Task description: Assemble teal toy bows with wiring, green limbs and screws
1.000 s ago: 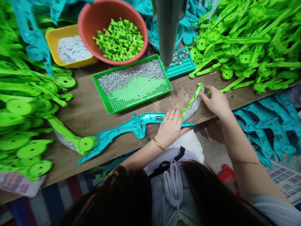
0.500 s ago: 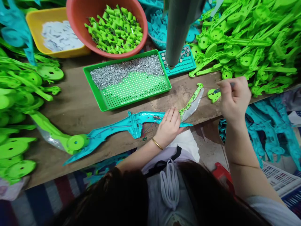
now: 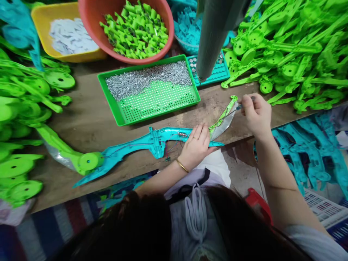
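Note:
A long blue plastic toy bow half [image 3: 130, 149] lies on the table, with red and blue wires and small batteries or contacts in its hollow side. My left hand [image 3: 196, 144] is laid over its right part, fingers together on top and thumb at the near edge. A green curved arm [image 3: 223, 115] with a translucent grey blade [image 3: 225, 125] sticks out past that hand. My right hand [image 3: 257, 113] pinches a thin tool [image 3: 238, 107] with a dark handle and slim metal shaft. Its shaft points left, over the green arm; whether the tip touches is unclear.
Behind stand a green tray [image 3: 157, 105] of screws, a teal tray [image 3: 214, 77] of silver discs, a red bowl [image 3: 170, 32] and a yellow bin [image 3: 40, 25]. Green parts [image 3: 288, 50] are heaped at both sides. A dark metal tube [image 3: 214, 40] hangs in front.
My right hand has moved left with the thin tool, bringing its shaft over the green arm. A small green piece on the table is now hidden behind that hand. The left hand stays put.

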A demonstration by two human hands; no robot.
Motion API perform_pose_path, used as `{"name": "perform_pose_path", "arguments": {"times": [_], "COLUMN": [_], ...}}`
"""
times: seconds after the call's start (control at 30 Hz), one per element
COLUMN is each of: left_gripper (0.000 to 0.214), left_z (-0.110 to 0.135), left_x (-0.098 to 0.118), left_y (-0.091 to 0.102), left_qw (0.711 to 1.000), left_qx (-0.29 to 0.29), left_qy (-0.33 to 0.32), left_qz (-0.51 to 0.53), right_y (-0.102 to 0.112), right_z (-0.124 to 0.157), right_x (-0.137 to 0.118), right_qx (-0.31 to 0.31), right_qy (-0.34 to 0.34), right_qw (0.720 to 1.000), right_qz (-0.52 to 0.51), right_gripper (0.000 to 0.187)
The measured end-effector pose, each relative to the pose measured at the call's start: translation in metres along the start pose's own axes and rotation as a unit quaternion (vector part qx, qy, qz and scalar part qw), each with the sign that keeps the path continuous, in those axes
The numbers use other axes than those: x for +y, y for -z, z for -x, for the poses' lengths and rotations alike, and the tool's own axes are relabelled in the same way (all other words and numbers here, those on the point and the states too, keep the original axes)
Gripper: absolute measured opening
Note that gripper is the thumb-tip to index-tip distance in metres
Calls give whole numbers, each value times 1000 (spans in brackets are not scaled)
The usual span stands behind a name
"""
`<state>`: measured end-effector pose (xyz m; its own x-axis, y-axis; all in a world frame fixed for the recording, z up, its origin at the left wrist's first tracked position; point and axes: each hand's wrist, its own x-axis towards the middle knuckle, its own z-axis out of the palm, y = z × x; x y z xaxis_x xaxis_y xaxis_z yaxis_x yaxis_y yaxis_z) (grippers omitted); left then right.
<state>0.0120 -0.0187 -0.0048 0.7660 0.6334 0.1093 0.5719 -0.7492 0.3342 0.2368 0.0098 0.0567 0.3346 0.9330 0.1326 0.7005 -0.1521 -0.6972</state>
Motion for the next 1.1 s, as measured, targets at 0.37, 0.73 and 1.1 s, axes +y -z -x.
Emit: {"name": "perform_pose_path", "arguments": {"times": [0.37, 0.73, 1.1], "left_gripper": [63, 60, 69], "left_z": [-2, -28, -46], "left_x": [0, 4, 16], "left_y": [6, 36, 11], "left_qw": [1000, 999, 999], "left_qx": [-21, -37, -41], "left_qy": [-1, 11, 21], "left_qz": [-16, -1, -22], "right_y": [-5, 22, -6], "right_z": [-10, -12, -19], "right_x": [28, 14, 18], "right_qx": [43, 143, -327], "right_qy": [-25, 104, 153], "right_qw": [997, 969, 916], "right_qz": [-65, -171, 177], "right_gripper": [40, 21, 18]}}
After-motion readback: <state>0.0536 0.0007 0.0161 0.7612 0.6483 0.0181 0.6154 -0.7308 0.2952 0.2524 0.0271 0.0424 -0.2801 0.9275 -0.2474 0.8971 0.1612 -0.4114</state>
